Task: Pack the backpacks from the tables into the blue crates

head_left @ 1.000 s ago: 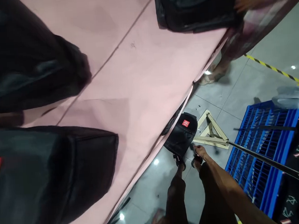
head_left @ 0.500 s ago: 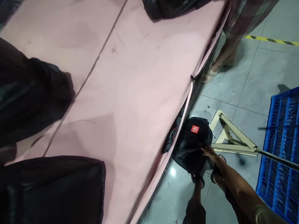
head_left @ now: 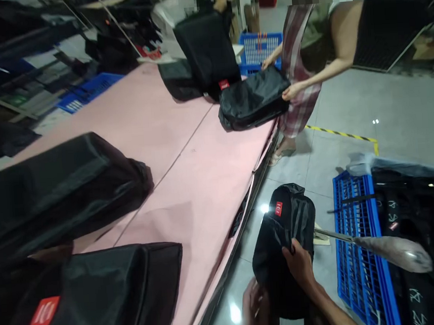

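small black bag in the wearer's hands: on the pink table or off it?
Off it. The small black bag is held up over the grey floor beside the pink table, right hand gripping it, left hand at its lower edge.

A long pink table (head_left: 189,194) carries several black bags (head_left: 66,188) lying flat

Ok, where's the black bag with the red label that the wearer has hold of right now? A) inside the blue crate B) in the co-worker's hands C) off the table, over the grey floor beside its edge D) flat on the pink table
C: the right hand and left hand grip the black bag over the floor, beside the pink table.
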A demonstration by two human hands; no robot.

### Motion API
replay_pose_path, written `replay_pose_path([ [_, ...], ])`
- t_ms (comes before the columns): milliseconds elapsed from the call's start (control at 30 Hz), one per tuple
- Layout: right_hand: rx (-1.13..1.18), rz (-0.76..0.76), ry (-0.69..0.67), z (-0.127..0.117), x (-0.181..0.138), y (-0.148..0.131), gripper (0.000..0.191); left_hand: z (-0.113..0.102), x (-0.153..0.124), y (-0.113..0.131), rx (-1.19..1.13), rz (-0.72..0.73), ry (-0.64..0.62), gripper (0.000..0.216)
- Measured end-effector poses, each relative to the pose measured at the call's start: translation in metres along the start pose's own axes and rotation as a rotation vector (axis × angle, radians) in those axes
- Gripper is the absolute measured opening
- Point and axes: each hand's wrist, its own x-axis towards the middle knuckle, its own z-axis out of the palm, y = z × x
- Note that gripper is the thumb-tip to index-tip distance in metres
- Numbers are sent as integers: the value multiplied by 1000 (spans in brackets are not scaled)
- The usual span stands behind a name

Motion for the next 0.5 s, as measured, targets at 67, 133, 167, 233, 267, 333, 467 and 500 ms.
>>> replay_pose_path([
  [67, 30, -149, 141, -26, -39, -35, 30, 1, -7, 59, -57, 135, -5, 79],
  [133, 62, -342, 279, -38, -79, -68, 29, -3, -25, 124, -94, 292, -12, 86],
  [167, 77, -465, 347, -39, -96, -83, 23, -8, -39, 155, -105, 376, -28, 87],
  [233, 115, -755, 465, -34, -124, -107, 12, -24, -70, 210, -96, 553, -23, 86],
  [267, 133, -895, 497, -30, -133, -118, 20, -34, -84, 230, -75, 613, 21, 86],
  [333, 120, -1082, 457, -23, -140, -138, 31, -56, -99, 255, -9, 656, 214, 85],
  [467, 37, -1075, -39, -40, -125, -174, 16, -95, -70, 247, 104, 558, 517, 76],
  [500, 70, -1036, -158, -50, -120, -180, 16, -103, -55, 239, 93, 547, 519, 72],
])
